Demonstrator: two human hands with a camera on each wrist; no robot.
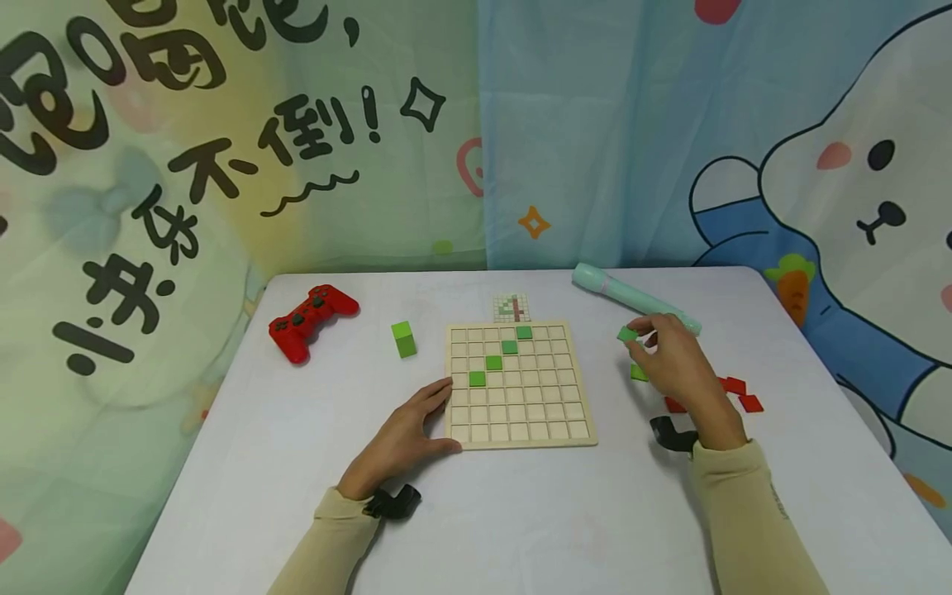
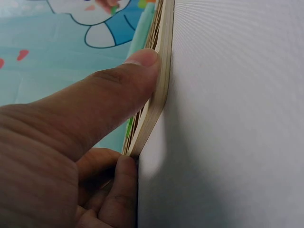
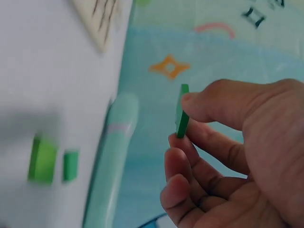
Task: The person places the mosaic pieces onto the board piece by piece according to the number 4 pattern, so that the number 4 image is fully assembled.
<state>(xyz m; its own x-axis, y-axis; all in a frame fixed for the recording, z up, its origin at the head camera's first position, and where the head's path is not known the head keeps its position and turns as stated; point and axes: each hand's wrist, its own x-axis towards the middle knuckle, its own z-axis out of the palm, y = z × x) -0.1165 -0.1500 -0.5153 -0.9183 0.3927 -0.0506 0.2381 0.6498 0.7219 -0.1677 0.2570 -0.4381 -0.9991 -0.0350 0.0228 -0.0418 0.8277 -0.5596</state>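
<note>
A square wooden grid board (image 1: 521,413) lies on the white table, with several green tiles (image 1: 493,363) set in a diagonal line of its cells. My left hand (image 1: 405,434) rests at the board's near left corner. Its thumb (image 2: 111,90) lies along the near edge, and the fingers touch the left side. Over the table right of the board, my right hand (image 1: 673,364) pinches a thin green tile (image 3: 182,111) between thumb and fingers. Below that hand lies another green piece (image 1: 639,373); several red tiles (image 1: 751,403) are partly hidden behind the hand and wrist.
A red game controller (image 1: 311,321) lies at the back left, with a green block (image 1: 404,340) between it and the board. Behind the board is a small printed grid card (image 1: 511,308). A mint-green tube (image 1: 632,296) lies at the back right, before the printed curtain (image 1: 554,132).
</note>
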